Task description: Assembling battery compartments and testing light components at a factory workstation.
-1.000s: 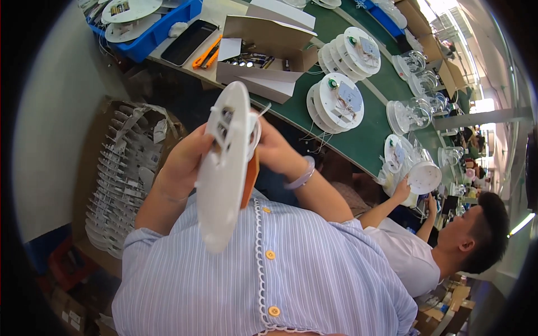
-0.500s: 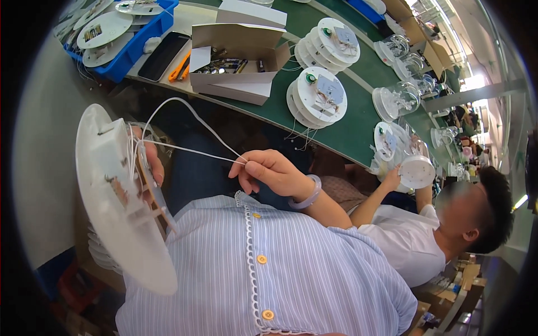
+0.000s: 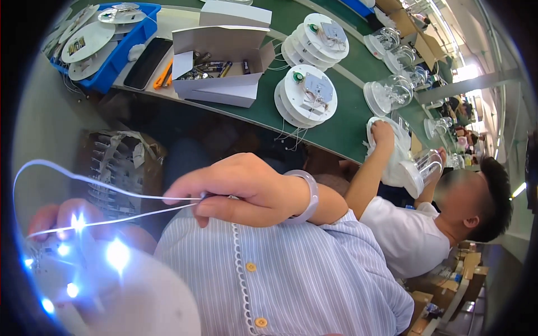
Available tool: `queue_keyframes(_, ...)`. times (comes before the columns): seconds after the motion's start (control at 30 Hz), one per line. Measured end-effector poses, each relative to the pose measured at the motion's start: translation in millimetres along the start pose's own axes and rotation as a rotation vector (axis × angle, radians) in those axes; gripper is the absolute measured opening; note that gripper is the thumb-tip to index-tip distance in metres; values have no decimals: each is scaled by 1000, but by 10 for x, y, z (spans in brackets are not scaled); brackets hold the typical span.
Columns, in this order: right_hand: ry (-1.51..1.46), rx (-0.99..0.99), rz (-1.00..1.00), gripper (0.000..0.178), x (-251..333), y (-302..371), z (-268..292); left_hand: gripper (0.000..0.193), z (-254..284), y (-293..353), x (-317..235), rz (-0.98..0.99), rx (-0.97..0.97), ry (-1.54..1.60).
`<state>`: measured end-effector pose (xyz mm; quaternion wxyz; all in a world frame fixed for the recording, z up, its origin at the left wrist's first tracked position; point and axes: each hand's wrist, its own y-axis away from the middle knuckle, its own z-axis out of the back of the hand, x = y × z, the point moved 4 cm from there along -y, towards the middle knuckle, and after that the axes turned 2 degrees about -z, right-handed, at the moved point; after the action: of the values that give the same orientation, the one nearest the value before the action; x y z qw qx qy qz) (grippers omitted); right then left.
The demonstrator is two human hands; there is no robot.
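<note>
At the lower left my left hand (image 3: pixel 84 218) grips a round white disc (image 3: pixel 151 297) by its edge. Several bluish-white lights (image 3: pixel 117 255) shine on the disc, and their glare blurs the parts around them. A white wire (image 3: pixel 117 193) loops from the disc over to my right hand (image 3: pixel 241 187). There, thumb and fingers pinch the wire ends, with a small dark piece partly showing between them. Most of my left fingers are smeared by light and motion.
On the green bench (image 3: pixel 224 115) stand an open box of batteries (image 3: pixel 224 89), stacked white discs (image 3: pixel 308 95), a dark phone-shaped slab (image 3: pixel 148 64) and a blue crate (image 3: pixel 112 73). Clear domes (image 3: pixel 392 92) line the far side. At right, a co-worker (image 3: pixel 398 235) handles a dome. A carton (image 3: pixel 151 185) sits below.
The disc has turned and dropped lower left, and its lights are now lit. My right hand has come nearer, still pinching the wire ends. The co-worker's one hand has moved to a white bag.
</note>
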<state>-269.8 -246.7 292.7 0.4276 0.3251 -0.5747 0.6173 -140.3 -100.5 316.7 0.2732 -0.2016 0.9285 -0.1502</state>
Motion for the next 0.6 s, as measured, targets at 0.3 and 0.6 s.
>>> queue_keyframes(0.3, -27, 37, -62, 31, -64, -30, -61, 41, 450, -44, -64, 115, 322, 328)
queue_keyframes(0.6, 117, -344, -281, 42, -291, 215, 230, 57, 692, 142, 139, -36, -327, 53)
